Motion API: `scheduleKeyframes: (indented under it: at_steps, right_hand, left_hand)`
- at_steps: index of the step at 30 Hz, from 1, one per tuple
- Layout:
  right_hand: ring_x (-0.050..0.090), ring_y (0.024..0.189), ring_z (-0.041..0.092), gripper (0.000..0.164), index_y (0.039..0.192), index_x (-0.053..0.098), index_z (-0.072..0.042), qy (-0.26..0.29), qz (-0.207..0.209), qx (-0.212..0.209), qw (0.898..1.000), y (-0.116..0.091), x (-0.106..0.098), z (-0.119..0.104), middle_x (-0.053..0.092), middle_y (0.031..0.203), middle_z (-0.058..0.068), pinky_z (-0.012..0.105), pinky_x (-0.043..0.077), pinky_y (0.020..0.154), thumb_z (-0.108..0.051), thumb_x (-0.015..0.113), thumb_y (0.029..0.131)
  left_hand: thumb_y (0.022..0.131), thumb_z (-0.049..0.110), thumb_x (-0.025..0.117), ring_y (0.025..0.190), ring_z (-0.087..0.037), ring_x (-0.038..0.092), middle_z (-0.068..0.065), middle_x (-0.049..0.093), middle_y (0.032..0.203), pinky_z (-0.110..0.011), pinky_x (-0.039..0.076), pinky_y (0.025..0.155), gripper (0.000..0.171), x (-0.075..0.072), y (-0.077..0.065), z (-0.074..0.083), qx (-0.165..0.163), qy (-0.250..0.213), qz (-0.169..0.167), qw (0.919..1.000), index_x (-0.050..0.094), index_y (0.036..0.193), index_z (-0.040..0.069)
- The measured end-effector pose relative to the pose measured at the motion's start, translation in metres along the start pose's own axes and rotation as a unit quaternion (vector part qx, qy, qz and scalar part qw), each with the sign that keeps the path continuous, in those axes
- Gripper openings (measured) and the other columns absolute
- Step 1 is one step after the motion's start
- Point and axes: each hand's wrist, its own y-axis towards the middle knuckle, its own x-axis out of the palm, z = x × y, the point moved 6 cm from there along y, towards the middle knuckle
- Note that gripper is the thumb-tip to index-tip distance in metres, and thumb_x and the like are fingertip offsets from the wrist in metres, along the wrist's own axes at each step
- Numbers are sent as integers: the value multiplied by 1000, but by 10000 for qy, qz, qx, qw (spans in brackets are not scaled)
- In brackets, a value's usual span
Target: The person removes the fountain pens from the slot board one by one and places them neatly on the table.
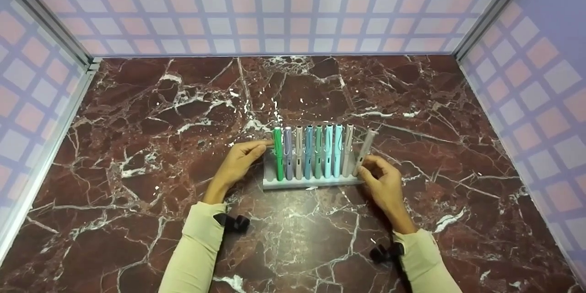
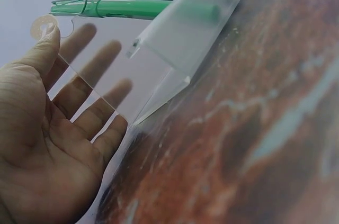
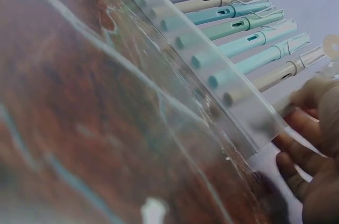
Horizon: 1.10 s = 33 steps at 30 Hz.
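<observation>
One pale pen (image 1: pixel 366 146) tilts in the right hand's (image 1: pixel 383 181) pinch, stand (image 1: pixel 293 184) just beside those fingertips; best squared to the racked pens (image 1: pixel 310 151) while left hand's (image 1: pixel 238 162) extended fingers brace the far edge

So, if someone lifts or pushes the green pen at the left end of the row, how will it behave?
The green pen is likely stiff, since its slim body looks straight. It may feel slightly slippery, as its surface looks smooth. Pushed sideways, it probably would not roll away, because its lower end sits inside the frosted stand.
</observation>
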Motion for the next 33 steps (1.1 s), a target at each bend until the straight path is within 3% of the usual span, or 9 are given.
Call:
scheduleKeyframes:
  at_steps: [3, 7, 11, 16, 22, 28, 33]
  right_hand:
    - [63, 67, 13, 9, 94, 62, 17, 189, 346, -231, 9990, 0, -4, 10, 68, 80, 19, 15, 52, 61, 17, 65, 85]
    - [60, 68, 7, 10, 93, 60, 17, 276, 587, -616, 9960, -4, -7, 7, 67, 80, 2, 14, 52, 60, 16, 65, 84]
    - [64, 70, 8, 13, 94, 62, 15, 336, 449, -1061, 9928, -11, -3, -3, 70, 81, 3, 16, 54, 60, 18, 65, 81]
    - [68, 68, 14, 32, 109, 58, 17, 581, -254, -1436, 9876, -20, 13, -14, 69, 82, 24, 20, 56, 53, 22, 64, 78]
    - [69, 73, 14, 54, 125, 49, 14, 649, -1077, -1529, 9802, -33, 38, -22, 69, 85, 25, 25, 60, 61, 24, 67, 75]
    - [71, 75, 16, 51, 123, 46, 14, 847, -1861, -1114, 9725, -53, 64, -24, 70, 88, 28, 31, 63, 64, 22, 67, 77]
    - [72, 79, 20, 39, 117, 47, 13, 1355, -2482, -691, 9567, -68, 84, -27, 68, 92, 31, 38, 63, 63, 19, 64, 83]
  left_hand:
    - [105, 9, 51, 131, -36, 55, -23, 62, 134, -42, 42, 114, 30, 0, -2, -2, -4, 12, 11, 10000, 62, 126, -8]
    - [104, 9, 51, 131, -36, 55, -23, 62, 134, -42, 41, 114, 30, -1, -3, -3, -38, 2, 61, 10000, 62, 126, -8]
    - [104, 9, 51, 131, -36, 54, -23, 61, 134, -42, 41, 114, 30, -1, -3, -3, -65, -3, 39, 10000, 62, 126, -8]
    - [104, 10, 51, 131, -36, 55, -22, 62, 134, -43, 41, 114, 30, 0, -1, -3, -80, 1, 31, 10000, 63, 126, -7]
    - [104, 11, 51, 131, -35, 55, -21, 62, 134, -40, 41, 115, 30, -1, -1, -4, -14, -54, 34, 10000, 63, 126, -7]
    - [104, 9, 51, 128, -36, 57, -22, 63, 132, -42, 43, 113, 29, -2, -4, -6, -54, -58, 32, 10000, 63, 125, -8]
    - [104, 11, 52, 128, -35, 58, -22, 63, 132, -42, 43, 113, 30, -1, 0, -4, 8, -92, -11, 10000, 63, 125, -7]
